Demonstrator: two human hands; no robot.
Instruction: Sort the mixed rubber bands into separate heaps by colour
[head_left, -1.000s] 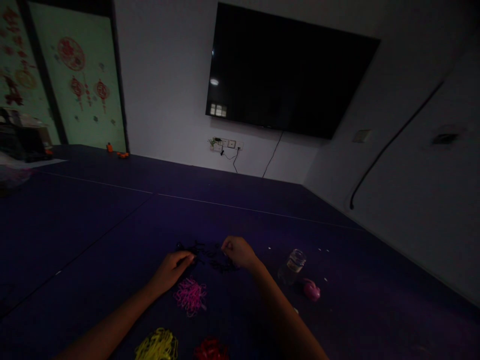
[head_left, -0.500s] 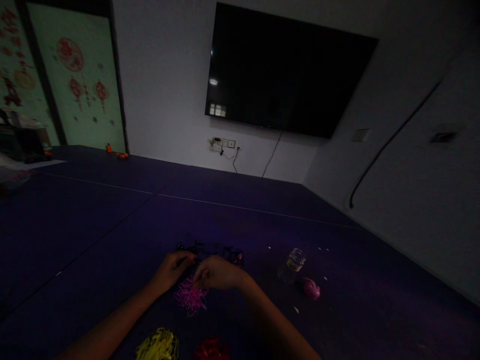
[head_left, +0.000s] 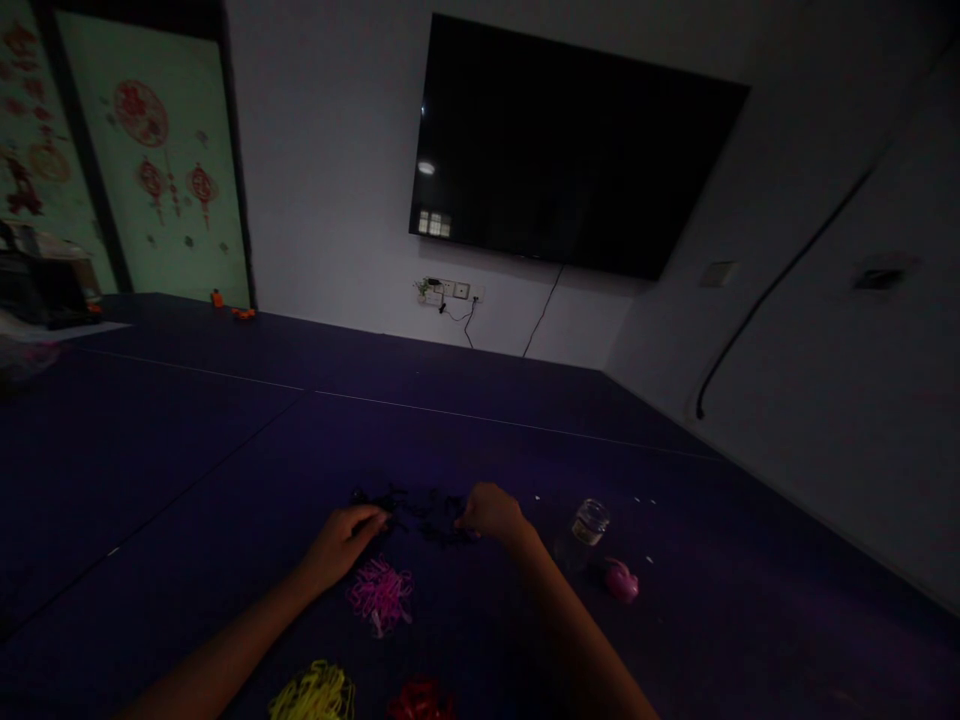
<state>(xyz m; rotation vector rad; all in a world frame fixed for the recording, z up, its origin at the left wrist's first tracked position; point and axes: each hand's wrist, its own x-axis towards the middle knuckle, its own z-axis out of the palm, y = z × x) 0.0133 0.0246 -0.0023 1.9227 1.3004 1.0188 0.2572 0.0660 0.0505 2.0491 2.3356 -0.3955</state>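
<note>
My left hand [head_left: 349, 538] rests at the near left edge of a scatter of black rubber bands [head_left: 431, 528]. Its thumb and fingertips are pressed together; whatever they hold is too dark to name. At the right end of the same scatter is my right hand [head_left: 492, 512], its fingers pinched low over the bands, with the fingertips partly hidden. Just below and between the hands sits a pile of pink rubber bands [head_left: 381, 595]. Closer to me lie a yellow pile [head_left: 315, 690] and a red pile [head_left: 421, 702], both cut by the frame's lower edge.
Right of my right forearm stands a clear jar [head_left: 583, 533], beside a small shiny pink thing [head_left: 621, 581]. White scraps dot the dark purple floor [head_left: 420, 430]. A large television [head_left: 570, 150] hangs on the wall, above sockets [head_left: 452, 290] with cords.
My right hand has moved from the pink pile rightward and slightly away, to the right end of the black bands. My left hand has stayed nearly in place.
</note>
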